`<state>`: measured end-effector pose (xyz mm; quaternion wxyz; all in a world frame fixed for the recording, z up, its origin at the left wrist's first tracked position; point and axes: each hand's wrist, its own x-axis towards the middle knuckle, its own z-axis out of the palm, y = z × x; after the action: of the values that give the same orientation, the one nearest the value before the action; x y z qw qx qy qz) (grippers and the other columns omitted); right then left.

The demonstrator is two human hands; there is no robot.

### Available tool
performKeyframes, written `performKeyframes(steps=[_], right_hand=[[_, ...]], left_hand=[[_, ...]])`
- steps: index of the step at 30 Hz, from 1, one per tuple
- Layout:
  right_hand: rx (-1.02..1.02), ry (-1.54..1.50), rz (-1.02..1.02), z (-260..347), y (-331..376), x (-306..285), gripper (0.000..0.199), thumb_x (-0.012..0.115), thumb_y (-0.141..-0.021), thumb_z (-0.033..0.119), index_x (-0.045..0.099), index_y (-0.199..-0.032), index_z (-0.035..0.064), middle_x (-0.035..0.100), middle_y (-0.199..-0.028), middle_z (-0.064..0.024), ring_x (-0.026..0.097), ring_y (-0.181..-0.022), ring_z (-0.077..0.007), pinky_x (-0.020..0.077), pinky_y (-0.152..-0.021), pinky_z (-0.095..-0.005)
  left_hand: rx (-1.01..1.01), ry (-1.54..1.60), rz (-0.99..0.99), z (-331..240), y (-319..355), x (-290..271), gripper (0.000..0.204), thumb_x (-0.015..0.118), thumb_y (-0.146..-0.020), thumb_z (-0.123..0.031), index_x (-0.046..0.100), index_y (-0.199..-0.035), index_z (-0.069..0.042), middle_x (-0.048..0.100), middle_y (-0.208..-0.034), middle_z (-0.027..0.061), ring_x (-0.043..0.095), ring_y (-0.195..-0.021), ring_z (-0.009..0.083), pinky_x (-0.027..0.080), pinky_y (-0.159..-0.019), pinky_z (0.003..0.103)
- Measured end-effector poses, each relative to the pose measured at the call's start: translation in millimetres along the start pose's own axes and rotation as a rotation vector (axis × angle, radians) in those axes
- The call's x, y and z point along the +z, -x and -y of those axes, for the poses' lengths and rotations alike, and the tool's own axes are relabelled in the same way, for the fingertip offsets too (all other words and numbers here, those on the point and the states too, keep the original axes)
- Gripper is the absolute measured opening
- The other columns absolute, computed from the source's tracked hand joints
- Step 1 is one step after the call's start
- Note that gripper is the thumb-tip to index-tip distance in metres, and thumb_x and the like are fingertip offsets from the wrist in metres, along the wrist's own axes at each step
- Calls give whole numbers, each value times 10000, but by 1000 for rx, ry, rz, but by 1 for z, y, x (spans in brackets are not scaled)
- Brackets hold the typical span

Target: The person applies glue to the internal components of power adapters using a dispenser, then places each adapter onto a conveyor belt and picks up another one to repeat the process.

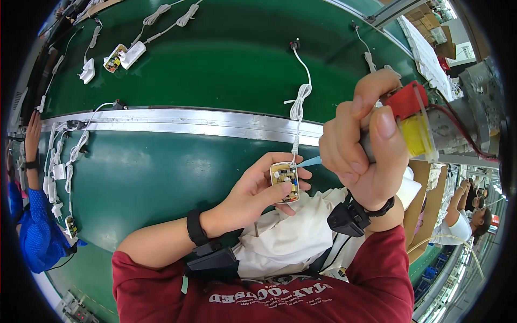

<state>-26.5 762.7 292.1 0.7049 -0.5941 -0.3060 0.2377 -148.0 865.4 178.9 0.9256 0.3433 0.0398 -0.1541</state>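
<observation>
My left hand [252, 185] holds an open power adapter [279, 175], a small white shell with its circuit board facing up. The thumb lies across the board and the fingers curl behind the shell. A white cable [295, 141] runs up from the adapter's top end to a coiled bundle. My right hand [369, 142] is wrapped round a grey cylindrical dispensing tool [446, 129] with a red part, a yellow band and red wires. Its tapered blue nozzle [309, 162] points left, with the tip at the adapter's upper right corner; whether it touches, I cannot tell.
A metal rail [204, 121] crosses the green bench. Beyond it lie an opened adapter [114, 58], white adapters and bundled cables. More cabled adapters [58, 172] lie at left near a co-worker in a blue sleeve [40, 210]. White cloth [291, 237] covers my lap; a cardboard box [425, 204] stands right.
</observation>
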Motion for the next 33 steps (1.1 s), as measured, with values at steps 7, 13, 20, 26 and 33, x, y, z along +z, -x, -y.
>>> performKeyframes(steps=[7, 13, 20, 26, 33], right_hand=[[19, -26, 24, 5, -2, 1, 265, 375, -973, 347, 369, -964, 82, 330, -472, 44, 281, -343, -44, 242, -349, -202], [-6, 3, -43, 6, -4, 8, 257, 362, -979, 344, 372, -965, 87, 328, -477, 43, 276, -349, -45, 249, -360, -202], [-23, 3, -37, 4, -3, 2, 254, 369, -978, 351, 358, -948, 100, 331, -479, 38, 280, -350, -46, 249, -361, -206], [22, -37, 44, 7, 4, 9, 255, 387, -975, 355, 332, -952, 107, 336, -482, 27, 283, -349, -54, 243, -353, -213], [-32, 159, 163, 11, 0, 13, 272, 412, -968, 360, 311, -915, 113, 347, -479, 20, 284, -343, -65, 244, -344, -219]], left_hand=[[4, 23, -19, -3, 0, 0, 425, 472, -929, -64, 322, -1326, -80, 498, -1257, 115, 535, -1110, 179, 560, -749, 307], [27, -11, 11, -4, 2, 1, 453, 461, -911, -13, 316, -1334, -81, 475, -1288, 125, 514, -1139, 188, 558, -770, 311], [16, -29, 27, -3, -1, 2, 456, 455, -901, 5, 317, -1328, -73, 463, -1300, 131, 505, -1159, 204, 554, -811, 336], [18, 137, -83, -4, 2, -6, 436, 439, -909, -22, 338, -1331, -66, 468, -1292, 142, 501, -1179, 231, 553, -829, 353], [116, 310, -78, -12, 5, -9, 434, 424, -909, -36, 353, -1337, -50, 477, -1277, 162, 499, -1186, 256, 559, -827, 364]])
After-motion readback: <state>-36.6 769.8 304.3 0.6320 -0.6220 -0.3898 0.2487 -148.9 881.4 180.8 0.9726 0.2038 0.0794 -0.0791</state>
